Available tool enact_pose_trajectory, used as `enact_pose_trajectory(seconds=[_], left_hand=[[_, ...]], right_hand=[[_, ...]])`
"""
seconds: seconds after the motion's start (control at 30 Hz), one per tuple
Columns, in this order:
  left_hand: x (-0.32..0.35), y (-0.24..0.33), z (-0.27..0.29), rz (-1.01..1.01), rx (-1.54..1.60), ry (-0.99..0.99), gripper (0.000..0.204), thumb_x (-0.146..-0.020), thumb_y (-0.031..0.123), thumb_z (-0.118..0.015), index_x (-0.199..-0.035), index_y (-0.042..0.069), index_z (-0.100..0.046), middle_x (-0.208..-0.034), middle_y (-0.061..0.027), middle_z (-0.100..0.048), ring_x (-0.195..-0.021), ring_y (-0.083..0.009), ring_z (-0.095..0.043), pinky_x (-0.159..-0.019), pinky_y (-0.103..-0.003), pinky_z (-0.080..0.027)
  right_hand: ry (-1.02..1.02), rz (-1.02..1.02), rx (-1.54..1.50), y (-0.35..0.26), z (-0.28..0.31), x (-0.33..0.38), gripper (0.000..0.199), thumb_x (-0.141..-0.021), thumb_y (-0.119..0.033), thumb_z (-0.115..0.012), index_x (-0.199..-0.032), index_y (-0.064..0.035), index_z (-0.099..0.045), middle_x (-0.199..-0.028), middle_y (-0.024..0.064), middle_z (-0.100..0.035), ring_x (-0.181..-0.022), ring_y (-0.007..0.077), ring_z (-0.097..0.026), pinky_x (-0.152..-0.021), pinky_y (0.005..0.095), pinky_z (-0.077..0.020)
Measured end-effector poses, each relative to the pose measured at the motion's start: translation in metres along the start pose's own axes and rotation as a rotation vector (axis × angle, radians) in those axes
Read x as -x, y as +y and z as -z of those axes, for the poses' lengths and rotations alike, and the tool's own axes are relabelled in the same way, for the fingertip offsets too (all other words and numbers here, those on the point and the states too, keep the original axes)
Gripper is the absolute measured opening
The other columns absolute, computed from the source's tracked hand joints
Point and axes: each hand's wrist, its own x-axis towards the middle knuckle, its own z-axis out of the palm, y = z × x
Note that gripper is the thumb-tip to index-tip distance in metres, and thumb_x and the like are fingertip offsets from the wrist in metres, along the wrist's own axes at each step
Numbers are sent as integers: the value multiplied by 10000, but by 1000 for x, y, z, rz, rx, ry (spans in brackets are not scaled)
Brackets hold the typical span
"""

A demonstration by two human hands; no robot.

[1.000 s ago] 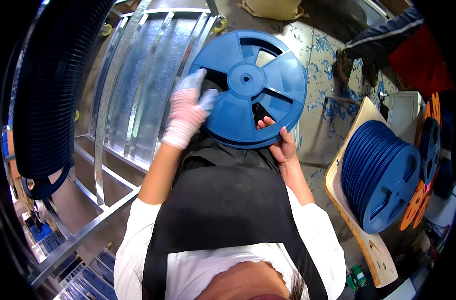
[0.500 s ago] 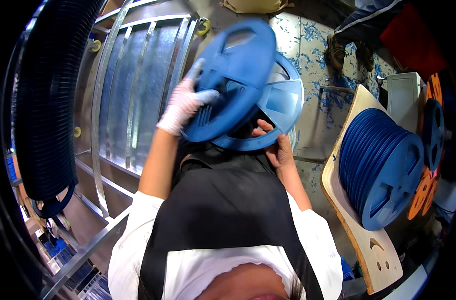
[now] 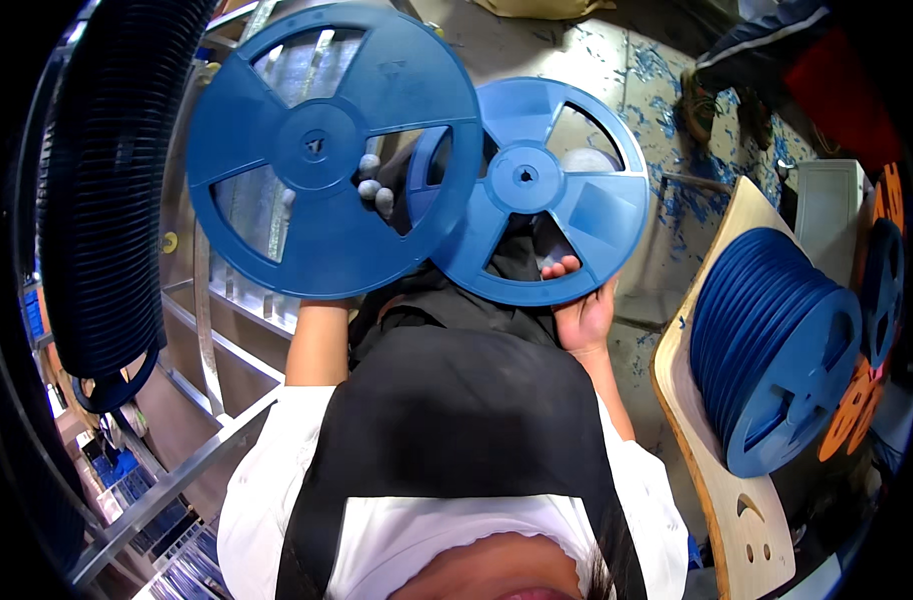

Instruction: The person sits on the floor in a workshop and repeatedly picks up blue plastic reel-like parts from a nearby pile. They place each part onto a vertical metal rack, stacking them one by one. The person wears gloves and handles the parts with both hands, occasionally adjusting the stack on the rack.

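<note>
Two round blue plastic reels with cut-out windows hang side by side in front of me. The larger-looking left reel (image 3: 322, 235) faces me nearly flat and overlaps the edge of the right reel (image 3: 605, 208). Behind the left one is my gloved left hand (image 3: 375, 188), closed on it; only its whitish fingertips show through the windows. My bare right hand (image 3: 589, 318) grips the right reel at its lower rim, with fingertips visible through the lower window. The left palm is hidden.
A wooden chair (image 3: 692, 440) at the right bears a row of stacked blue reels (image 3: 767, 340). Orange reels (image 3: 845, 415) lie beyond it. Left are a metal rack (image 3: 202, 340) and a tall stack of dark reels (image 3: 112, 200). Blue scraps litter the floor; another person's leg (image 3: 767, 45) is at far right.
The left reel has swung left and turned from a tilt to face me; my gloved hand is now behind it. The right reel, now less covered, has shifted slightly right with my right hand.
</note>
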Motion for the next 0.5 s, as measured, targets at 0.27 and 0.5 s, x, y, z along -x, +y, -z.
enact_pose_trajectory(seconds=[0.27,0.5], left_hand=[[-2,-1,2,69,52,121,759,-812,412,-591,-1348,-59,-329,-1213,-230,-484,-1036,-307,-571,-999,-439,-432],[-1,0,-7,100,119,40,683,-910,418,-443,-1398,-27,-269,-1338,-260,-405,-1193,-367,-487,-1104,-447,-306]], right_hand=[[193,87,5,-1,-12,-2,411,-969,-432,-394,-919,-61,-564,-830,41,-572,-748,198,-534,-812,386,-457],[248,62,-10,-1,-21,-5,467,-943,-534,-367,-930,-99,-537,-747,30,-521,-678,179,-484,-753,347,-454]])
